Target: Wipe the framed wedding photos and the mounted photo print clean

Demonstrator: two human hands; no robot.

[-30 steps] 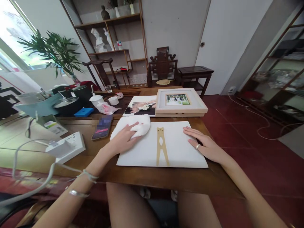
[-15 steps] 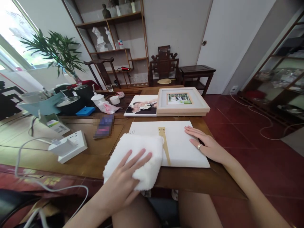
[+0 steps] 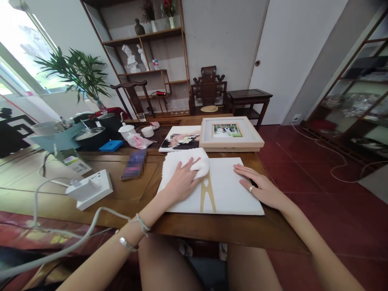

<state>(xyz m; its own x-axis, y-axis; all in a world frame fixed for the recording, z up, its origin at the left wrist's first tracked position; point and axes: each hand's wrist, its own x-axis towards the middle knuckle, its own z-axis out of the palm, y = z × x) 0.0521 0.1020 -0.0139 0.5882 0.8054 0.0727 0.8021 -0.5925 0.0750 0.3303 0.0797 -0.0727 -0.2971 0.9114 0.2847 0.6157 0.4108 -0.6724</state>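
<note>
My left hand (image 3: 183, 182) is on a fluffy white cloth (image 3: 177, 161), gripping it against the far left part of a flat white panel (image 3: 228, 190). Down the panel's middle runs a gold-coloured, fork-shaped piece (image 3: 207, 196); the cloth covers its upper end. My right hand (image 3: 259, 184), wearing a ring, lies flat with fingers stretched out along the panel's right edge. The panel rests near the front edge of the wooden table (image 3: 236, 226).
Behind the panel are a framed photo (image 3: 232, 133) and a picture print (image 3: 178, 139). To the left stand a white power strip (image 3: 93, 190), a blue box (image 3: 111, 145), a white teapot (image 3: 127, 131) and a potted plant (image 3: 75, 72). A white cable (image 3: 91, 226) crosses the table's front left.
My left hand has slid the white cloth away from me, from the panel's near left corner to its far left part. My right hand stays on the right edge.
</note>
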